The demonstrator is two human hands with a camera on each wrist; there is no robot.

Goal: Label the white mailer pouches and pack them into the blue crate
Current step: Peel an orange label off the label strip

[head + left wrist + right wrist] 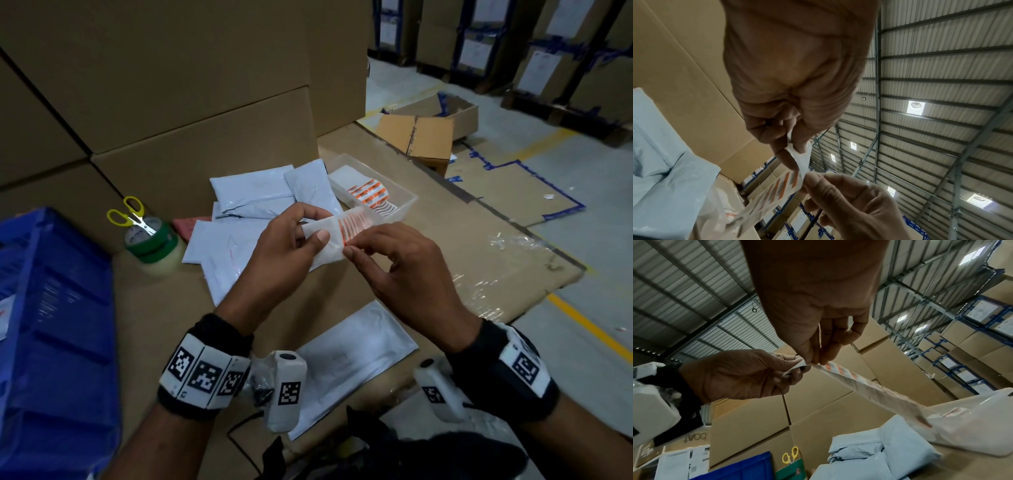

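Big cardboard boxes (154, 85) wall off the back of the cardboard-covered surface (428, 246). The blue crate (58, 325) sits at the left edge, with what looks like something white just showing inside. A loose pile of white mailer pouches (253, 202) lies mid-surface, and one more pouch (352, 359) lies flat near the person. Right of the pile there's a clear tray (404, 202) with more stickers in it. Tape rolls (154, 243) with yellow scissors (132, 214) on top sit by the crate. Both hands are raised over the pile: the left hand (284, 246) pinches the white end of a label strip (346, 228), and the right hand (400, 267) fingers (807, 352) pinch it at the orange stickers.
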